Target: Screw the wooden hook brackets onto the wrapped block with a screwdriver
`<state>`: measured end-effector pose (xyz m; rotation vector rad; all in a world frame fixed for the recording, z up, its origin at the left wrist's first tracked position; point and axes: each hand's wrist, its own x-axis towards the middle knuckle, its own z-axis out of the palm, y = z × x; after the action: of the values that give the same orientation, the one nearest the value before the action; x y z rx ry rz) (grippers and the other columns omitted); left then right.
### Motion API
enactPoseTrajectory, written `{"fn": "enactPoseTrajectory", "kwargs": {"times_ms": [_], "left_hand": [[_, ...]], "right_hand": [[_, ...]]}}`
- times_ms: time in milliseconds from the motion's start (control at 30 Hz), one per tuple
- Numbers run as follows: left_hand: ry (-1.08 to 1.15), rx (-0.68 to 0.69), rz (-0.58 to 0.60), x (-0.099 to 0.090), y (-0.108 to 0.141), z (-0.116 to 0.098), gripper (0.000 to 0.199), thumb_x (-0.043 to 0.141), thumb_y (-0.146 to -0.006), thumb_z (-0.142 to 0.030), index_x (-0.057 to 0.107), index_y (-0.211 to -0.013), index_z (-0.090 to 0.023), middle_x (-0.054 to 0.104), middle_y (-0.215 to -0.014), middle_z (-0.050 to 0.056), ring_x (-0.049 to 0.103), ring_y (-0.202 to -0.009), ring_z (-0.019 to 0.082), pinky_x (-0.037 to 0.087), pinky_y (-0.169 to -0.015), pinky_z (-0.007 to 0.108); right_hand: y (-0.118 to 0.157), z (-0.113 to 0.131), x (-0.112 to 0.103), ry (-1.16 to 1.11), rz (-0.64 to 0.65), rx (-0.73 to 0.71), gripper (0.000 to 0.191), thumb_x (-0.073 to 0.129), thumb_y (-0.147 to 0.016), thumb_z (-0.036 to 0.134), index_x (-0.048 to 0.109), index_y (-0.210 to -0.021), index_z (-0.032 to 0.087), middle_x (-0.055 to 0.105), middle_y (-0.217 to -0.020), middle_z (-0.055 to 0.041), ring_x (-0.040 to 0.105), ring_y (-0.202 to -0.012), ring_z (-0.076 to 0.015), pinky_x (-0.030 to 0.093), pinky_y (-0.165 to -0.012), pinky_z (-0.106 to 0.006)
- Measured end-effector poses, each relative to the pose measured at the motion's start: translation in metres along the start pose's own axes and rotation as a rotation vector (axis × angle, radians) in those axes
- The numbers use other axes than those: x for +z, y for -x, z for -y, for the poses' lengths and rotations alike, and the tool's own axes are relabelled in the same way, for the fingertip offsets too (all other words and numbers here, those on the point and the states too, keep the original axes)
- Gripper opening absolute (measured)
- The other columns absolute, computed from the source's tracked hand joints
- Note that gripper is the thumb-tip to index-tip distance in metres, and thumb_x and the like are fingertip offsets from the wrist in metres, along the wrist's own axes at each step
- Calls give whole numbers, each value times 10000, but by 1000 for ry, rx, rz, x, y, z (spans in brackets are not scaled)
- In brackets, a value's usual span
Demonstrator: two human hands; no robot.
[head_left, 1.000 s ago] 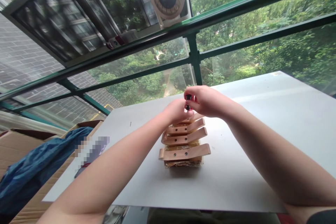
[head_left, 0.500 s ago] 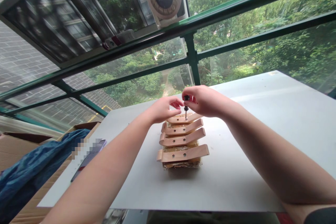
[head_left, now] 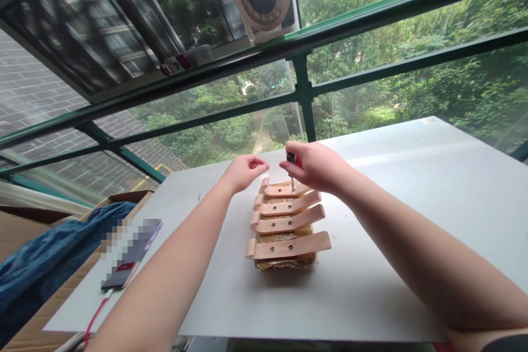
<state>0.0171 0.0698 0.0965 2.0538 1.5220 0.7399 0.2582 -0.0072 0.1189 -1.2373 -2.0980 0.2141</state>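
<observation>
My right hand (head_left: 315,164) is closed around the black handle of a small screwdriver (head_left: 292,181). Its thin shaft points down, with the tip at the right screw of the farthest curved wooden strip (head_left: 284,191). To the left, my left hand (head_left: 245,173) hovers just off that strip's end. Its fingers are loosely curled, the thumb slightly apart, and nothing shows between them. Several pale wooden strips lie across a block wrapped in clear film (head_left: 284,262). The nearest strip (head_left: 305,243) carries two screws, like the others.
The block rests on a white tabletop (head_left: 371,286). A phone (head_left: 126,278) with a red cable (head_left: 95,316) lies at the left edge. Beyond that edge are a cardboard box (head_left: 45,308) and blue cloth (head_left: 45,258). A green railing (head_left: 303,93) and windows border the far side.
My left hand has drawn left, away from the screwdriver, and its fingers have come closer together. The right hand still holds the screwdriver at the same screw. The view has shifted slightly.
</observation>
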Motion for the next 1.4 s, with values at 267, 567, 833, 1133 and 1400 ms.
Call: {"fn": "enactPoseTrajectory", "kwargs": {"times_ms": [267, 567, 833, 1133, 1400], "left_hand": [[621, -21, 213, 25, 20, 15, 398, 772, -715, -487, 739, -914, -144, 712, -739, 81, 667, -815, 207, 502, -738, 297], [895, -81, -77, 68, 25, 73, 393, 674, -797, -541, 646, -914, -166, 698, -809, 53, 638, -696, 154, 511, -663, 291], [861, -98, -58, 75, 19, 83, 320, 779, -729, -393, 682, -943, -176, 690, -851, 31, 589, -674, 116, 470, -634, 245], [835, -88, -70, 73, 17, 79, 308, 766, -738, -416, 700, -922, -179, 671, -794, 17, 574, -659, 115, 452, -603, 238], [840, -91, -36, 72, 17, 82, 319, 789, -721, -413, 709, -915, -172, 677, -782, 18, 554, -628, 101, 454, -605, 237]], "right_hand": [[-3, -1, 12, 21, -77, 20, 241, 482, -926, 385, 557, -780, 209, 621, -720, -32, 494, -628, -153, 310, -580, -269], [-4, -4, 19, -352, 26, -47, 143, 478, -905, 169, 611, -957, 183, 649, -832, -21, 600, -751, -136, 444, -690, -248], [-3, 2, 3, -333, 195, 54, 419, 427, -820, 11, 534, -1162, 228, 680, -941, -21, 603, -756, -143, 472, -686, -269], [-5, -3, -4, -248, 206, 95, 141, 599, -881, 264, 628, -1015, 232, 727, -925, -36, 654, -669, -155, 513, -592, -281], [-9, -1, 7, -48, 12, 183, 300, 686, -815, 444, 509, -708, 226, 544, -569, 39, 452, -516, -111, 334, -471, -265]]}}
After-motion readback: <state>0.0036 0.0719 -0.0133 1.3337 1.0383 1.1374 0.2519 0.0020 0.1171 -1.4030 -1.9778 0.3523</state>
